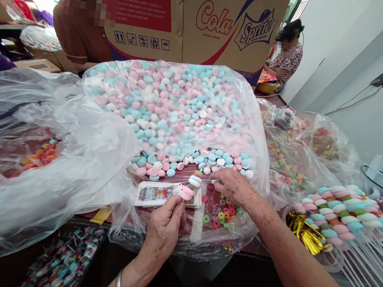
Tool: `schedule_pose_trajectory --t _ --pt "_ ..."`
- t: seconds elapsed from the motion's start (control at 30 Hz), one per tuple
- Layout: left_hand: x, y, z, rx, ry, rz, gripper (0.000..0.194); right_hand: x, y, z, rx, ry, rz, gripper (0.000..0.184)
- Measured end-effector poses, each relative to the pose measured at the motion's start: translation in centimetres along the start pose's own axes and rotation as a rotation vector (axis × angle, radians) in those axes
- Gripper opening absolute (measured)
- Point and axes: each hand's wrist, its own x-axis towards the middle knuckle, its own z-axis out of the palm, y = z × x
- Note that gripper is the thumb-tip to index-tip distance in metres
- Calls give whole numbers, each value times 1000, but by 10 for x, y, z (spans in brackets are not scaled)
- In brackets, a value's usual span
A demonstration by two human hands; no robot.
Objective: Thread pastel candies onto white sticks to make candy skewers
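My left hand [167, 222] is closed, pinching the lower end of a candy skewer [187, 193] stacked with pink, white and blue marshmallows and ring gummies near its top. To its right, my right hand [230, 184] has its fingers drawn together at the front edge of the marshmallow pile [181, 114]. A whitish bit shows at those fingertips, too small to name. Beneath the skewer lies a stack of printed bags [157, 194]. Loose gummy rings [219, 214] in red, green, yellow and purple are scattered below my right wrist.
Finished candy skewers [346, 214] lie at the right beside gold twist ties [306, 234]. Clear plastic sheeting [100, 151] spreads over the left. A box of wrapped candies [66, 254] stands low at left. Behind the pile rises a large carton [206, 19]; two people sit beyond.
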Motion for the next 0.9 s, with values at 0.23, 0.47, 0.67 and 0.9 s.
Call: schedule_pose_trajectory --t 0.23,0.47,0.67,0.9 --pt "2 -5 1 28 7 21 25 17 -18 7 -88 48 80 25" --pt "1 2 0 61 14 45 25 28 -20 8 -85 71 98 24" --pt "0 4 0 88 10 55 26 6 6 -7 108 173 -4 19" --pt "0 7 0 113 15 58 25 -15 -3 13 44 133 -44 19"
